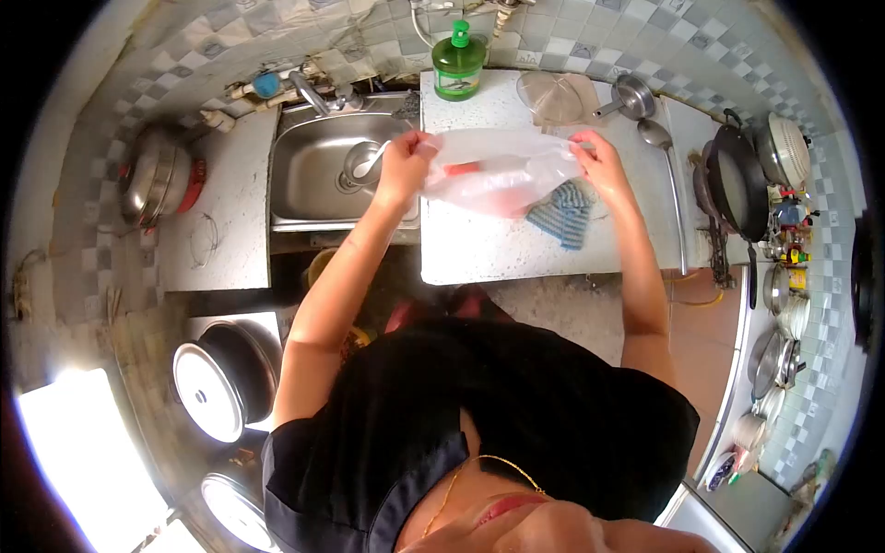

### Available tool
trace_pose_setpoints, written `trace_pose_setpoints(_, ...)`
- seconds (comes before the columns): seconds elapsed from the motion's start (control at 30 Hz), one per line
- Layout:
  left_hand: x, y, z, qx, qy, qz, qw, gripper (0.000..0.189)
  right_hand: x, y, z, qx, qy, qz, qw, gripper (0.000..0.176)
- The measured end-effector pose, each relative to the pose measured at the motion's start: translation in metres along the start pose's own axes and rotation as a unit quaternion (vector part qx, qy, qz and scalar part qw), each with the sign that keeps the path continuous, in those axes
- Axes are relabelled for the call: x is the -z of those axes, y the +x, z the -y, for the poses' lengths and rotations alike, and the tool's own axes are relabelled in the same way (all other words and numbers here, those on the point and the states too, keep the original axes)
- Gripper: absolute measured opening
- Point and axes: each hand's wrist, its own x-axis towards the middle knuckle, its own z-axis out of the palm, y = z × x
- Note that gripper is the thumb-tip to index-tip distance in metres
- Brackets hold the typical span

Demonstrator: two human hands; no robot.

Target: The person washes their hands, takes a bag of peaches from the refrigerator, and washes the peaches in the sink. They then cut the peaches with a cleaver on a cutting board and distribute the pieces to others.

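Observation:
A translucent white plastic bag is stretched between my two hands above the white counter, with something reddish showing through it. My left hand pinches the bag's left end near the sink's right edge. At its right end, my right hand grips the bag with closed fingers. A blue striped cloth lies on the counter, partly behind the bag's lower right side.
The steel sink holds a ladle or small bowl. Behind the bag stands a green pump bottle. A clear lid, a small pan and a long spoon lie to the right, before a black frying pan.

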Motion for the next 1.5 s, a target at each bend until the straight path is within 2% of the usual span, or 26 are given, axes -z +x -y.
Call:
trace_pose_setpoints(0.07, -0.003, -0.004, 0.001, 0.008, 0.010, 0.028, 1.000, 0.009, 0.003, -0.005, -0.002, -0.014, -0.017, 0.022, 1.000, 0.021)
trace_pose_setpoints(0.13, -0.003, -0.003, 0.003, 0.026, 0.029, 0.040, 0.998, 0.009, 0.006, -0.023, 0.015, 0.053, -0.175, -0.053, 0.982, 0.018)
trace_pose_setpoints(0.17, -0.002, -0.005, 0.003, 0.031, 0.048, 0.047, 0.997, 0.010, 0.001, -0.033, 0.028, 0.040, -0.174, -0.053, 0.982, 0.018)
trace_pose_setpoints(0.2, -0.004, -0.007, -0.001, 0.033, 0.037, 0.048, 0.998, 0.010, -0.012, -0.044, 0.045, 0.178, -0.184, -0.116, 0.960, 0.017)
trace_pose_setpoints(0.23, -0.004, -0.007, -0.002, 0.039, 0.038, 0.055, 0.997, 0.010, -0.029, -0.053, 0.060, 0.313, -0.192, -0.177, 0.913, 0.016)
trace_pose_setpoints(0.3, -0.002, -0.007, -0.005, 0.050, 0.034, 0.081, 0.995, 0.014, -0.068, -0.076, 0.081, 0.310, -0.134, 0.010, 0.941, 0.016)
trace_pose_setpoints(0.37, -0.005, -0.010, -0.011, 0.060, 0.026, 0.097, 0.993, 0.020, -0.114, -0.065, 0.079, 0.397, -0.228, 0.013, 0.889, 0.015)
trace_pose_setpoints(0.4, -0.005, -0.012, -0.013, 0.028, 0.027, 0.101, 0.994, 0.020, -0.115, -0.062, 0.068, 0.389, -0.231, 0.011, 0.892, 0.015)
trace_pose_setpoints(0.43, -0.005, -0.011, -0.013, -0.006, 0.026, 0.104, 0.994, 0.021, -0.113, -0.058, 0.055, 0.241, -0.384, 0.147, 0.879, 0.019)
trace_pose_setpoints(0.47, 0.000, -0.008, -0.007, -0.077, 0.049, 0.118, 0.989, 0.016, -0.108, -0.060, 0.048, 0.076, -0.508, 0.277, 0.812, 0.023)
trace_pose_setpoints(0.6, 0.006, -0.012, -0.020, -0.006, -0.020, 0.148, 0.989, 0.007, -0.078, -0.083, 0.068, -0.022, -0.435, 0.298, 0.850, 0.020)
trace_pose_setpoints(0.67, 0.010, -0.011, -0.019, -0.013, -0.017, 0.181, 0.983, 0.008, -0.081, -0.081, 0.099, 0.016, -0.518, 0.320, 0.793, 0.020)
trace_pose_setpoints(0.7, 0.010, -0.011, -0.019, -0.013, -0.020, 0.183, 0.983, 0.008, -0.089, -0.076, 0.086, 0.014, -0.519, 0.318, 0.793, 0.020)
trace_pose_setpoints(0.77, 0.012, -0.014, -0.022, -0.011, -0.008, 0.198, 0.980, 0.015, -0.108, -0.061, 0.048, 0.104, -0.378, 0.155, 0.907, 0.020)
trace_pose_setpoints(0.83, 0.015, -0.017, -0.030, 0.023, -0.016, 0.220, 0.975, 0.021, -0.125, -0.051, 0.073, 0.077, -0.273, 0.122, 0.951, 0.021)
trace_pose_setpoints(0.87, 0.017, -0.019, -0.033, 0.056, -0.024, 0.240, 0.969, 0.027, -0.132, -0.038, 0.049, 0.077, -0.272, 0.120, 0.952, 0.021)
trace_pose_setpoints(0.93, 0.019, -0.023, -0.031, 0.058, -0.020, 0.247, 0.967, 0.031, -0.150, -0.002, -0.018, -0.018, -0.092, 0.080, 0.992, 0.023)
trace_pose_setpoints(0.97, 0.019, -0.026, -0.030, 0.058, -0.016, 0.252, 0.966, 0.036, -0.152, -0.003, -0.009, -0.017, -0.090, 0.080, 0.993, 0.023)
trace_pose_setpoints(1.03, 0.021, -0.031, -0.027, 0.038, -0.023, 0.262, 0.964, 0.038, -0.149, -0.007, 0.042, 0.061, -0.224, 0.205, 0.951, 0.021)
trace_pose_setpoints(1.13, 0.024, -0.034, -0.012, -0.008, -0.002, 0.264, 0.964, 0.042, -0.144, -0.011, 0.103, 0.174, -0.410, 0.373, 0.814, 0.019)
trace_pose_setpoints(1.17, 0.026, -0.034, -0.010, -0.033, 0.026, 0.256, 0.966, 0.044, -0.146, -0.010, 0.095, 0.177, -0.411, 0.372, 0.814, 0.019)
trace_pose_setpoints(1.23, 0.029, -0.035, -0.012, -0.024, 0.047, 0.250, 0.967, 0.048, -0.149, -0.008, 0.063, 0.236, -0.445, 0.272, 0.820, 0.017)
trace_pose_setpoints(1.33, 0.027, -0.035, -0.003, -0.017, 0.030, 0.244, 0.969, 0.056, -0.152, -0.005, 0.036, 0.242, -0.440, 0.184, 0.845, 0.017)
trace_pose_setpoints(1.5, -0.001, -0.029, 0.010, -0.075, 0.125, 0.288, 0.947, 0.078, -0.134, -0.006, 0.015, 0.238, -0.400, 0.104, 0.879, 0.017)
